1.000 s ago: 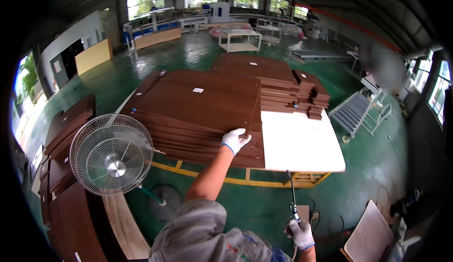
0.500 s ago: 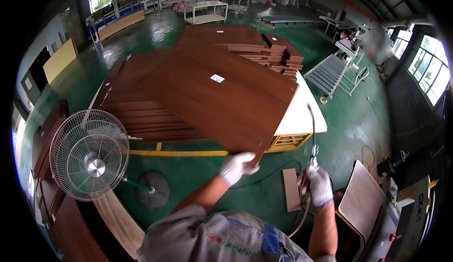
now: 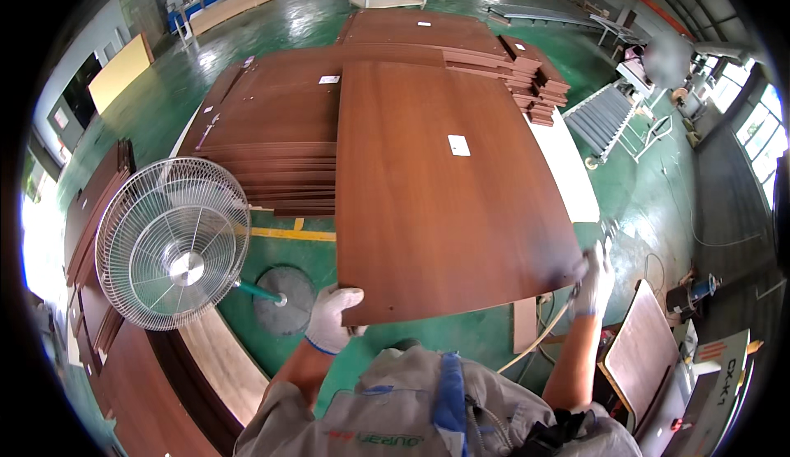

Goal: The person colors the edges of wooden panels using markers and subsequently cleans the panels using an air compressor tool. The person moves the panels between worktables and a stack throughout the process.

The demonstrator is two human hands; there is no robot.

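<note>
A large reddish-brown wood panel with a white label lies in front of me, its far part over the stacked panels and its near edge over the floor. My left hand, in a white glove, grips the near left corner with the thumb on top. At the near right corner is my gloved right hand, somewhat blurred. It holds an air blow gun, mostly hidden by the hand, with a pale hose trailing down from it. Whether the right hand also touches the panel I cannot tell.
Stacked brown panels lie to the left and behind, smaller boards at far right. A pedestal fan stands close on my left. A tilted board and machine are on my right, a roller conveyor farther off.
The panel has turned from slanting to nearly straight ahead of me. My left hand has moved left with its corner; my right hand has risen to the right corner. The view has shifted.
</note>
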